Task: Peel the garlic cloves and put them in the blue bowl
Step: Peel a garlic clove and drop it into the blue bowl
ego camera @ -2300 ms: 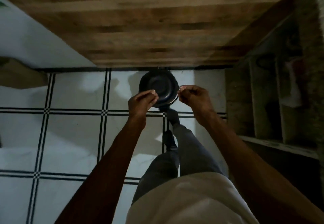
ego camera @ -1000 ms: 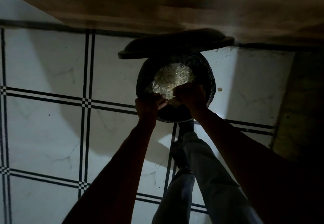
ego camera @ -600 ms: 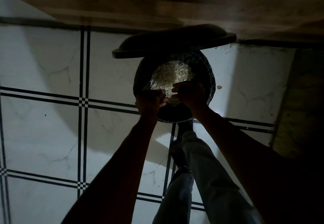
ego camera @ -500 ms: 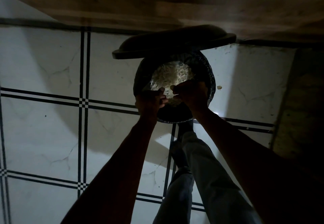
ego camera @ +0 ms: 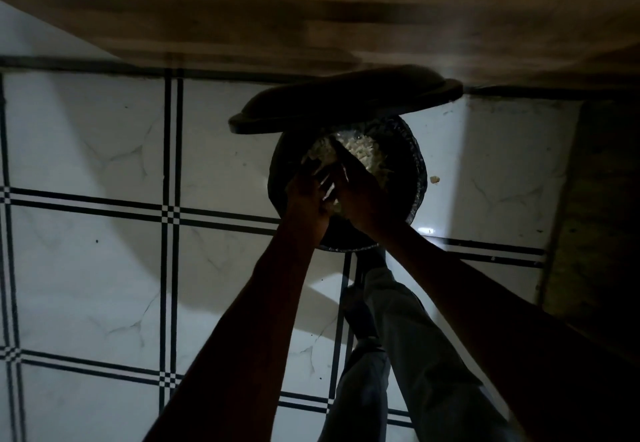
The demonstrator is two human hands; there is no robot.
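Note:
My left hand [ego camera: 307, 201] and my right hand [ego camera: 362, 197] are close together over an open black bin [ego camera: 415, 178] on the floor. Pale garlic skins [ego camera: 367, 154] fill the bin. My left hand's fingers curl round a small pale garlic clove [ego camera: 327, 189], which shows between the two hands. My right hand touches it with a finger stretched forward over the skins. The picture is dark and blurred, so the grip is hard to read. No blue bowl is in view.
The bin's dark lid [ego camera: 346, 99] stands raised above its far side. My leg and foot [ego camera: 372, 258] reach to the bin's base. A small pale scrap [ego camera: 434, 179] lies on the white tiled floor to the right. A wooden surface [ego camera: 346, 9] runs overhead.
The bin lid has come up, showing the skins. My head has dropped closer to the bin. My hands have moved forward over the opening, and my right fingers have stretched out.

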